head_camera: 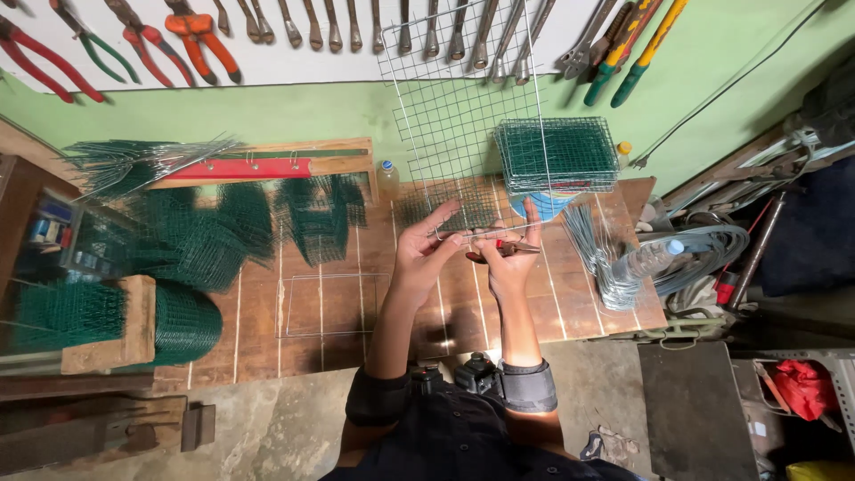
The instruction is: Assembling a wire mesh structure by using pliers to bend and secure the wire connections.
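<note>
A tall panel of bare wire mesh (463, 98) stands on the wooden workbench (267, 312), leaning towards the wall. My left hand (426, 251) pinches the panel's bottom edge with fingers spread. My right hand (509, 256) grips red-handled pliers (500, 250) whose jaws meet the same bottom wire beside my left fingertips. Both hands are close together above the bench's middle.
Green mesh pieces (205, 236) and a stacked green mesh box (558, 156) lie on the bench. Bent wire bundle (595, 254), plastic bottle (648, 259) and coiled wire (712, 249) sit at the right. Pliers and spanners hang on the wall. A flat wire frame (334, 305) lies nearby.
</note>
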